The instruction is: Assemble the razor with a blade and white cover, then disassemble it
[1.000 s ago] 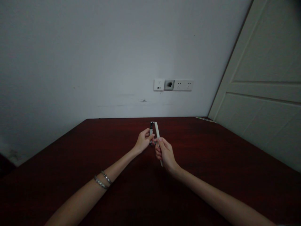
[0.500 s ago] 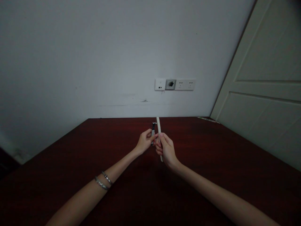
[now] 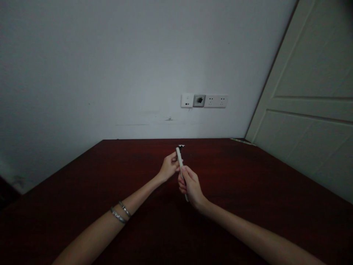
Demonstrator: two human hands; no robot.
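Two hands worked close together above middle of dark red surface (image 3: 248, 176). Right hand (image 3: 189, 186) had grip clamped round lower half of white stick (image 3: 179, 156); near end poked out below fist. Stick's long axis ran near to far, far end leaning slightly left. Left hand (image 3: 168, 170), just left of it, had grip pinched on upper part. Small metal tip (image 3: 181, 146) showed at far end. Left hand sat nearer that tip.
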